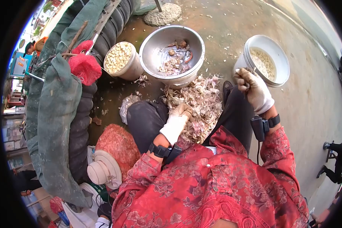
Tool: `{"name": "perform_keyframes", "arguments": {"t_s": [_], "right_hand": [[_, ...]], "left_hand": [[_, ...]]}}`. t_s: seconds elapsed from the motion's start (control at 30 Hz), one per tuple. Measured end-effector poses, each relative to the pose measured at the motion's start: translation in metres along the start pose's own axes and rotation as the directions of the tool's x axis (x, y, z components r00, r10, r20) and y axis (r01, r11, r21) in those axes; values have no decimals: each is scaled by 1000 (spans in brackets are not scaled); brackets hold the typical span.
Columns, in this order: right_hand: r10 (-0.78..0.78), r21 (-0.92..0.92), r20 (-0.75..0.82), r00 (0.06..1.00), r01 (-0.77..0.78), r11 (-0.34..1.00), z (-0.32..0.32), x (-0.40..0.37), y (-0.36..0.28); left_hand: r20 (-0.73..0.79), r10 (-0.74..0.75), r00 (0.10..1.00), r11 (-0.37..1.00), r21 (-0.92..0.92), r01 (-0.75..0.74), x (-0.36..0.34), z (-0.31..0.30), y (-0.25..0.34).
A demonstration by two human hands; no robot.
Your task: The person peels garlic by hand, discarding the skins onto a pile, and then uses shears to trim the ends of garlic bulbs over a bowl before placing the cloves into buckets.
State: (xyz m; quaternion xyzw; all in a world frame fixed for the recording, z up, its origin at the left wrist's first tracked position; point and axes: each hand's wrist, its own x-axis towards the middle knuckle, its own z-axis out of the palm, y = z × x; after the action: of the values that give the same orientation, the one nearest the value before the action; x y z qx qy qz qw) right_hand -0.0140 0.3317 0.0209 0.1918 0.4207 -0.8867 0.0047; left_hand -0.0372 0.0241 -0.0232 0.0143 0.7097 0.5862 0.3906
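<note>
Garlic heads [183,43] sit in the steel basin [150,49], propped on a bucket just past the knees, probably for easy reach. Peeled cloves [117,57] fill the left tub [135,71]; more lie in liquid in the right pail [281,64], likely kept apart from the skins [204,97] heaped between the legs. Left hand [181,116], gloved, low over the heap, fingers curled inward; can't tell what it pinches. Right hand [254,89], wrist raised, fingers folded tight beside the pail's near rim; contents unclear.
</note>
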Motion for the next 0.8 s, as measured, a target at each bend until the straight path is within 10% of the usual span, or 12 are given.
{"name": "perform_keyframes", "arguments": {"t_s": [0.13, 0.27, 0.4, 0.5, 0.67, 0.8], "right_hand": [[-114, 442, -448, 887, 331, 834, -60, 29, -62], [42, 570, -532, 845, 322, 756, -109, 55, -60], [-3, 340, -303, 953, 111, 934, -48, 64, -24], [78, 228, -204, 976, -30, 973, -6, 83, 8], [178, -54, -122, 977, -185, 981, 46, 118, 41], [187, -252, -121, 975, -212, 944, 56, 157, 51]], "left_hand": [[78, -6, 997, 993, 115, -3, 13, -9, -14], [192, -117, 974, 993, 41, 111, 21, -10, -3], [206, 66, 976, 860, 485, -161, 44, -19, -17], [474, 117, 873, 457, 755, -471, 56, -31, -9], [337, 86, 938, 713, 637, -294, 72, -47, 56], [67, 61, 996, 634, 768, -90, 117, -77, 86]]}}
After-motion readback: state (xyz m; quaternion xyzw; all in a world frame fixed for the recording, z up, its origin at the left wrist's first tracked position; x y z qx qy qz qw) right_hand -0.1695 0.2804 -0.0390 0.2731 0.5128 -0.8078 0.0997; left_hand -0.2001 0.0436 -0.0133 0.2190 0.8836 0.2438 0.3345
